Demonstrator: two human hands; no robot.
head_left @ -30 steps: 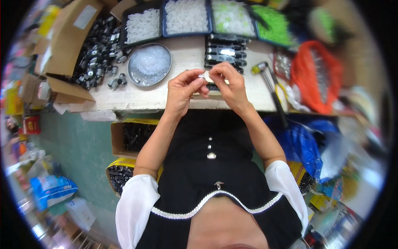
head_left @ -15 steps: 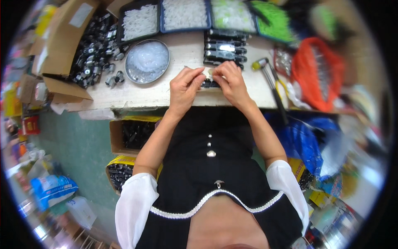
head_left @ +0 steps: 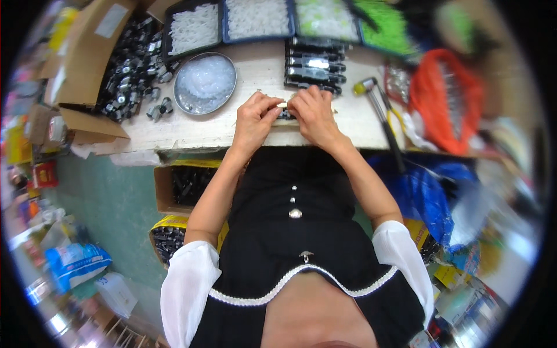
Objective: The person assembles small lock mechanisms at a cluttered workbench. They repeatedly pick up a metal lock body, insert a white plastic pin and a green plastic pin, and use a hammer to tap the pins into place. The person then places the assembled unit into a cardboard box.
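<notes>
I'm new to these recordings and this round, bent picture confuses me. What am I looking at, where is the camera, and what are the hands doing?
The camera sits on a person's head and looks down through a fisheye lens, so straight edges bend. The bare forearms rising from below belong to that person. The left hand and right hand meet at the near edge of the pale wooden worktable, pinching a small white plastic piece between the fingertips. On the table lie a round metal dish of clear plastic bits, trays of white plastic parts, a row of black oblong parts, a pile of dark metal parts beside an open cardboard box, and a hammer with a pale head.
</notes>
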